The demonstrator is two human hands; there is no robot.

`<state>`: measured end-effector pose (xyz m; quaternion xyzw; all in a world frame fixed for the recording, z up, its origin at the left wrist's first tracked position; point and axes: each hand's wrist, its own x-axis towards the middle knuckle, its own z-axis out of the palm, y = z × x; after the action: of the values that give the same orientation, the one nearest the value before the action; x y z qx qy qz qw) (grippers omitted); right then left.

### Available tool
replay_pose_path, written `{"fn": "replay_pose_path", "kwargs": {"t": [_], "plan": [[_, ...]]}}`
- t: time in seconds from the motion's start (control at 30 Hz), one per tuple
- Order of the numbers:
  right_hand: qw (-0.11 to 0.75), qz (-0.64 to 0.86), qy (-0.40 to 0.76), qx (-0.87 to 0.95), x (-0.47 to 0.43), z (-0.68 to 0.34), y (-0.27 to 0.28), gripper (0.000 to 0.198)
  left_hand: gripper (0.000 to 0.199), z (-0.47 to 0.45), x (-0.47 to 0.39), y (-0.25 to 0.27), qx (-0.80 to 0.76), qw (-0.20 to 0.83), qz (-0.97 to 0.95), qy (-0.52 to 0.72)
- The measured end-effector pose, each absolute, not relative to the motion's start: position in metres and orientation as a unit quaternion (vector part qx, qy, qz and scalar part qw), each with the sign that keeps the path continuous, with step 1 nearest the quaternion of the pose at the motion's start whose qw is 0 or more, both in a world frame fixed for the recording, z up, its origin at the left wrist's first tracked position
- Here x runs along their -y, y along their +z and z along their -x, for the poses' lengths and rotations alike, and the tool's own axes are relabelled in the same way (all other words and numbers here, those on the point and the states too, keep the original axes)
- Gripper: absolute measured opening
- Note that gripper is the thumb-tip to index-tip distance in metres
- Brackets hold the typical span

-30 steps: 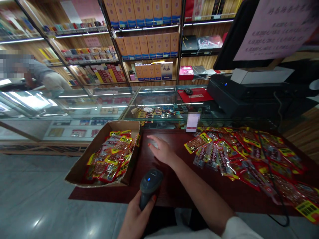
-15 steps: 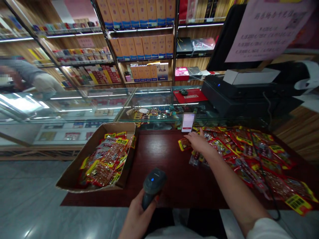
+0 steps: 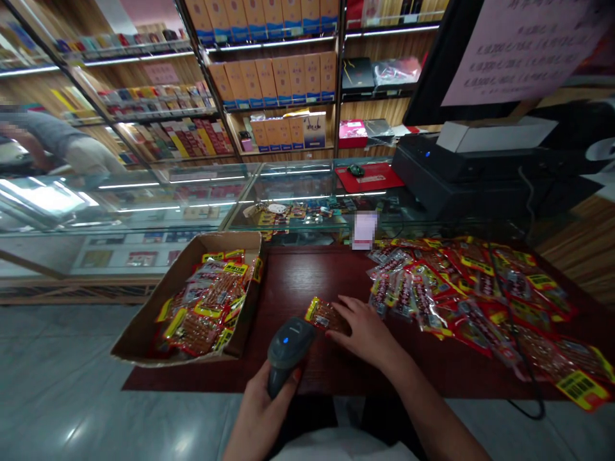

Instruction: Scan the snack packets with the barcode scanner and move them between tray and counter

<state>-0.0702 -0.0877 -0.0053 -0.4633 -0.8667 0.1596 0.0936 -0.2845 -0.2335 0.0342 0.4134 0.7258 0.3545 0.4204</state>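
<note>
My left hand [image 3: 266,406] is closed round the handle of a dark grey barcode scanner [image 3: 289,342], whose blue light is on. Just right of the scanner's head, a clear snack packet [image 3: 323,315] with a yellow label lies low over the dark red table [image 3: 298,272]. The fingers of my right hand [image 3: 362,330] grip its right end, covering part of it. More snack packets [image 3: 432,288] are spread in a heap along the right half of the table. On the left, an open cardboard box [image 3: 240,336] holds several similar packets [image 3: 209,298].
A phone-like card [image 3: 365,229] stands at the table's back edge. Behind runs a glass counter [image 3: 288,186] with a mouse [image 3: 355,170] on a red mat. A monitor [image 3: 432,70] rises at right. A black cable [image 3: 504,288] crosses the heap. Another person [image 3: 67,144] bends at far left.
My right hand has drawn back from the heap's left edge toward me and leftward, bringing a snack packet beside the scanner. The scanner has shifted slightly left and tilted.
</note>
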Motion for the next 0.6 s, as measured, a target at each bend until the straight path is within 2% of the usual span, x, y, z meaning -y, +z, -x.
{"fn": "replay_pose_path", "kwargs": {"t": [0.2, 0.4, 0.6], "plan": [[0.087, 0.510, 0.179, 0.836, 0.082, 0.059, -0.006, 0.059, 0.040, 0.283, 0.233, 0.040, -0.718, 0.420, -0.442, 0.336], [0.131, 0.500, 0.254, 0.817, 0.078, 0.064, -0.010, 0.033, 0.033, 0.284, 0.238, 0.043, -0.713, 0.410, -0.475, 0.312], [0.183, 0.497, 0.322, 0.784, 0.065, 0.056, -0.011, 0.035, 0.038, 0.291, 0.243, 0.051, -0.716, 0.387, -0.485, 0.319]]}}
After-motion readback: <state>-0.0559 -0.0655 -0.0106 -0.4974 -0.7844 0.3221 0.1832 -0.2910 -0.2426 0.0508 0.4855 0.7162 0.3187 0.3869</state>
